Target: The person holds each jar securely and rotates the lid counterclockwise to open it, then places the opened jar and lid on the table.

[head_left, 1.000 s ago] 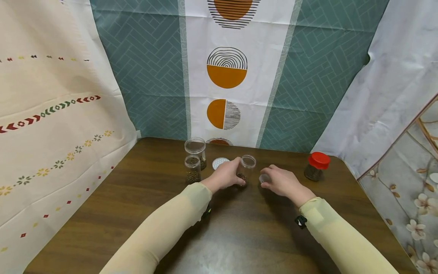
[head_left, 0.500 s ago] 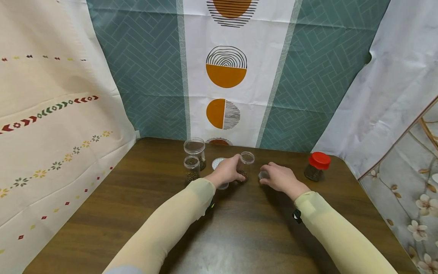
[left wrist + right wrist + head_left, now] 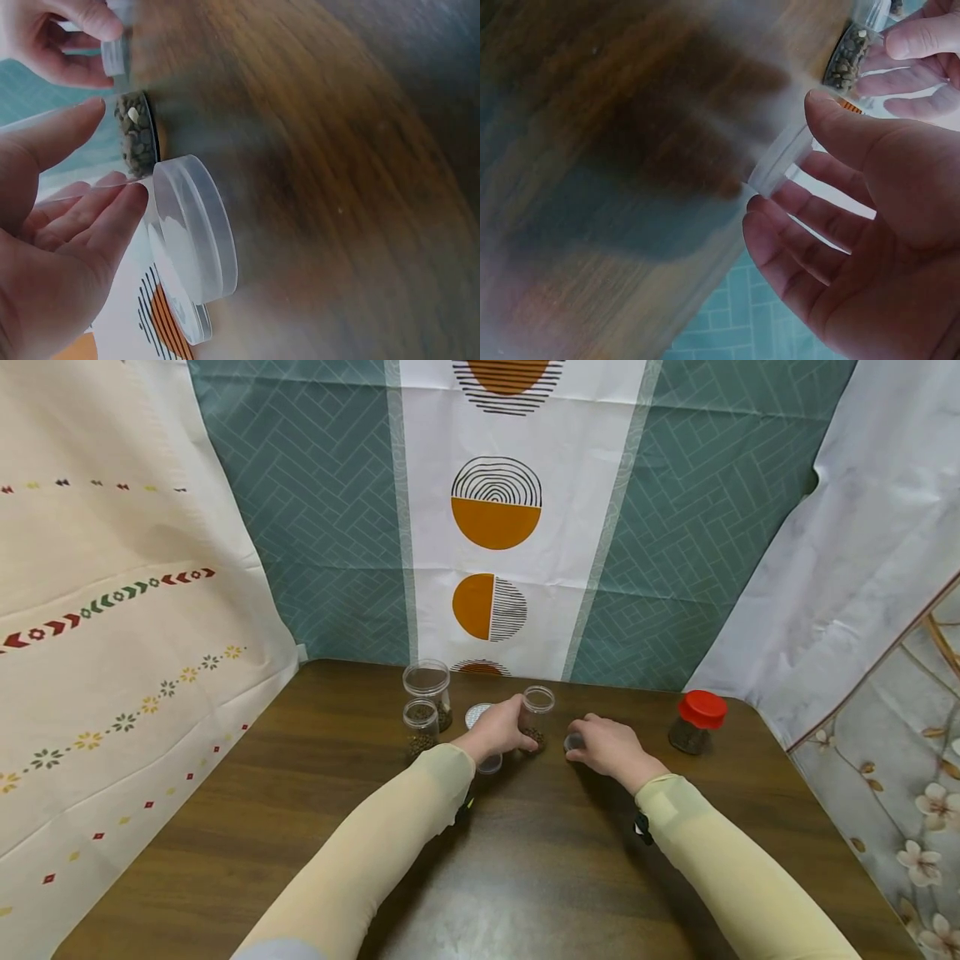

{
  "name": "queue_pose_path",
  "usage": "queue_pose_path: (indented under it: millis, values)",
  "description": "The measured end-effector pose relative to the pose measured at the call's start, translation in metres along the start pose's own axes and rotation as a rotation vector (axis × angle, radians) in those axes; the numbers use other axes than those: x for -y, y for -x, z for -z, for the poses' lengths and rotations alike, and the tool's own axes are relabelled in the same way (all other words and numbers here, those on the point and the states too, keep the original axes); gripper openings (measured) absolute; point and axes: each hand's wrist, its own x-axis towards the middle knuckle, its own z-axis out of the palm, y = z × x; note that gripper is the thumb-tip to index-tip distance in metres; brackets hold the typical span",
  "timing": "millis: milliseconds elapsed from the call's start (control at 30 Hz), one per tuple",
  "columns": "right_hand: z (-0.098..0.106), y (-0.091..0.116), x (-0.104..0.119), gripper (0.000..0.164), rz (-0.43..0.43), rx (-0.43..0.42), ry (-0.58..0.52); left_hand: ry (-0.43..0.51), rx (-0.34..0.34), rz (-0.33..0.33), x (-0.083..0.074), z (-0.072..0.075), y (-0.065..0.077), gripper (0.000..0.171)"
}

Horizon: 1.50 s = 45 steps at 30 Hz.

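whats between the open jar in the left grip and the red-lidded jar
Between the open jar and the red-lidded jar, the head view shows the right grip holding a small clear lid, then bare tabletop.

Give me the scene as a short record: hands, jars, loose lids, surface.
left hand: grips an upright, lidless clear jar of brown pieces
right hand: holds a small clear lid between thumb and fingers
loose lids: second clear lid and white patterned disc, near left hand
jars at left: wide jar behind narrower jar
jar at right: red-lidded jar
surface: brown table
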Motion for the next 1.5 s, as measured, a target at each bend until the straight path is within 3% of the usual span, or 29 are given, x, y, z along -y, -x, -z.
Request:
queue_pose_path:
  millis: [200,300,567,800,1000,1233,1367,1400,1500]
  values:
    - [-0.003,0.001,0.004,0.045,0.010,-0.006,0.005,0.022,0.023,-0.003,-0.025,0.017,0.025,0.057]
    - [-0.003,0.004,0.006,0.048,0.014,-0.019,0.012,0.048,0.017,-0.001,-0.027,0.019,0.028,0.060]
    - [0.006,0.025,0.015,0.054,0.044,-0.069,0.028,0.078,-0.058,-0.019,0.008,0.001,0.000,0.064]
    - [0.005,0.034,0.026,0.043,0.078,-0.048,0.056,0.037,-0.082,-0.018,0.005,0.002,0.002,0.052]
    - [0.001,0.031,0.026,0.050,0.037,0.008,0.076,0.002,-0.122,-0.041,0.018,-0.008,-0.014,0.047]
    - [-0.001,0.015,0.017,0.057,0.011,0.040,0.063,-0.046,-0.091,0.006,-0.030,0.022,0.010,0.044]
    - [-0.001,0.008,0.014,0.054,0.001,0.054,0.060,-0.071,-0.118,0.002,-0.038,0.025,0.012,0.043]
    - [-0.001,0.007,0.014,0.053,0.001,0.053,0.060,-0.075,-0.106,0.023,-0.046,0.030,0.018,0.042]
    - [-0.002,0.004,0.012,0.049,0.009,0.046,0.063,-0.066,-0.106,0.031,-0.045,0.029,0.015,0.043]
